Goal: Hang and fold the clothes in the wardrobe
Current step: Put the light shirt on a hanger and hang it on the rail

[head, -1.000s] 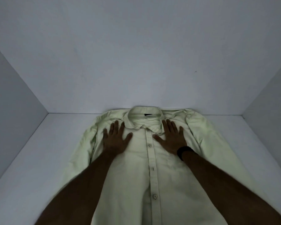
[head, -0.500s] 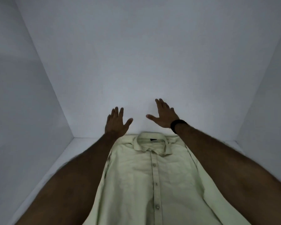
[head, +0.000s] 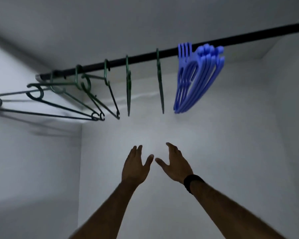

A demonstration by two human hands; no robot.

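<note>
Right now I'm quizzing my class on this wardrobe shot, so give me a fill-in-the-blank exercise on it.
1. The bunched hangers on the rail are ____ in colour.
2. The spread-out hangers to their left are ____.
3. The left hand and right hand hold ____.
4. The black band is on the ____ wrist.

Missing words: blue; green; nothing; right

I see a black rail (head: 162, 54) crossing the wardrobe from about nine o'clock up toward two o'clock, its left end meeting the side wall. On it I count several dark green hangers (head: 128, 87) spread apart along the left and middle stretch, the leftmost ones swung out toward nine o'clock. At about one o'clock a tight bunch of blue hangers (head: 195, 78) hangs from the rail, pressed together.
</note>
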